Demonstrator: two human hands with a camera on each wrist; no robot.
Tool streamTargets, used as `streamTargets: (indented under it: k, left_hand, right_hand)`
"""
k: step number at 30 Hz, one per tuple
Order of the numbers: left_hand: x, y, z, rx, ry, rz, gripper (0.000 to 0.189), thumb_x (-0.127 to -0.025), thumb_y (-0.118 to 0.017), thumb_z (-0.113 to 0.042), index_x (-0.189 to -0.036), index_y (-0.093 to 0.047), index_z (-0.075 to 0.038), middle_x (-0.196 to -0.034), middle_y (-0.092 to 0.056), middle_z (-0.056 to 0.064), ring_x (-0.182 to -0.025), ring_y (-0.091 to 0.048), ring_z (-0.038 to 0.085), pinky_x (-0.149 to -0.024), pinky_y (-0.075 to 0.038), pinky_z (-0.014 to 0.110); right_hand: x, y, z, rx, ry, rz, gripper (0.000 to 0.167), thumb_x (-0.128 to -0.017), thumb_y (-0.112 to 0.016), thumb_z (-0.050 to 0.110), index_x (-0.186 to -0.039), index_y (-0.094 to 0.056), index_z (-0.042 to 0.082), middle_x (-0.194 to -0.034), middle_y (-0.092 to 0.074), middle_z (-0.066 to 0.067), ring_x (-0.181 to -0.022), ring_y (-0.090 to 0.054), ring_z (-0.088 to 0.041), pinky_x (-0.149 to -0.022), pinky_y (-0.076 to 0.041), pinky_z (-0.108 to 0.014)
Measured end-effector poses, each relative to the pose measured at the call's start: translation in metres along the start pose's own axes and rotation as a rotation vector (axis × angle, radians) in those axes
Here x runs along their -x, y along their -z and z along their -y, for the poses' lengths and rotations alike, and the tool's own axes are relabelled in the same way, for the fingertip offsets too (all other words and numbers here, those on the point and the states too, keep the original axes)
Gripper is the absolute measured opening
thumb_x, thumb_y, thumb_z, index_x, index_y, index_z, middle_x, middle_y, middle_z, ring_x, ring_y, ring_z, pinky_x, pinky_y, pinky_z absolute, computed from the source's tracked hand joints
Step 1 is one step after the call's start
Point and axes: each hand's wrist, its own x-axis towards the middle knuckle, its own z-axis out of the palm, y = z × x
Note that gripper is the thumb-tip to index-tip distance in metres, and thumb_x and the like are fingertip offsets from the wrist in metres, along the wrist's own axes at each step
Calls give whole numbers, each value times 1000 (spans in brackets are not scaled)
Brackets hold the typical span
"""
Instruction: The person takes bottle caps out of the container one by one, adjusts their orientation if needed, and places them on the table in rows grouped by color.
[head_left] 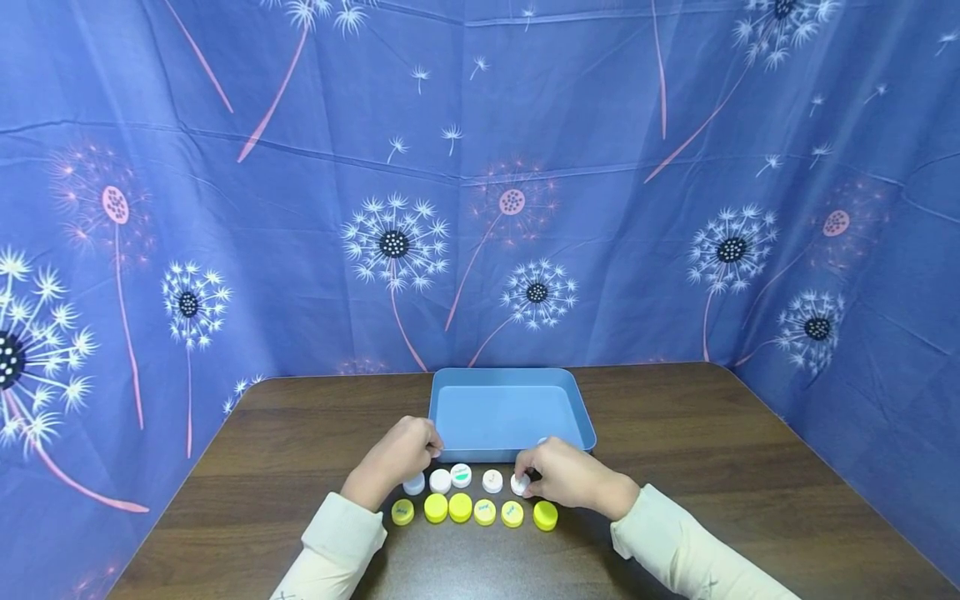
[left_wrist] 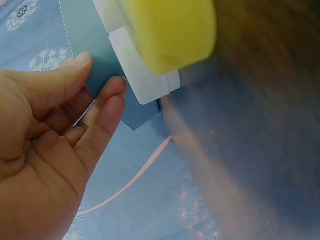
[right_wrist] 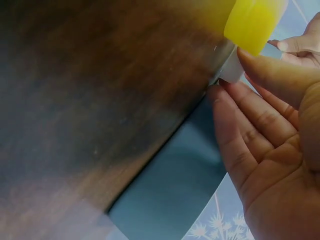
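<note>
My right hand (head_left: pixel 564 473) pinches a white bottle cap (head_left: pixel 518 485) at the right end of a row of white caps. In the right wrist view, thumb and fingertips lie on either side of this white cap (right_wrist: pixel 231 69), partly behind a yellow cap (right_wrist: pixel 254 25). My left hand (head_left: pixel 399 458) hovers by the tray's near left corner, over the leftmost white cap (head_left: pixel 414 484). Nothing sits between its loosely bent thumb and fingers in the left wrist view, where a ribbed white cap (left_wrist: pixel 142 70) stands just beyond the fingertips.
A shallow blue tray (head_left: pixel 510 456) stands behind the caps. Nearer the person runs a row of several yellow caps (head_left: pixel 461 507), some with printed tops. The brown wooden table (head_left: pixel 300 467) backs onto a blue dandelion-print cloth (head_left: pixel 300 208).
</note>
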Motion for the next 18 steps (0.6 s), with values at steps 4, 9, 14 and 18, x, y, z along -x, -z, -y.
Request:
streamTargets:
  k: [4, 9, 14, 18]
  left_hand:
    - [0, 0, 1, 4, 1, 2, 22, -84, -61, 14, -90, -77, 0, -88, -72, 5, -90, -69, 22, -77, -59, 36]
    - [0, 0, 0, -2, 2, 3, 23, -83, -61, 14, -90, -78, 0, -87, -72, 4, -89, -69, 21, -77, -59, 35]
    - [0, 0, 0, 1, -5, -1, 22, -82, -61, 14, -89, -78, 1, -85, -71, 4, -87, -69, 21, -77, -59, 35]
    - [0, 0, -1, 5, -9, -1, 21, -82, -62, 14, -88, -78, 1, -85, -71, 4, -87, -68, 21, -76, -59, 35]
  right_hand:
    - [-1, -1, 1, 31, -13, 17, 13, -83, -80, 9, -91, -74, 17, -87, -71, 12, -74, -57, 3, -65, -49, -18]
    - [-1, -2, 0, 47, -10, 20, 13, -83, -80, 10, -92, -73, 17, -87, -71, 13, -74, -57, 2, -66, -49, -18]
    - [-1, -3, 0, 58, -2, 11, 13, -83, -80, 10, -91, -73, 18, -86, -70, 14, -73, -55, 2, -65, -48, -18]
    - [0, -3, 0, 72, -1, 7, 13, -83, -80, 11, -92, -73, 18, -86, -69, 14, -73, -56, 0, -65, -48, -18]
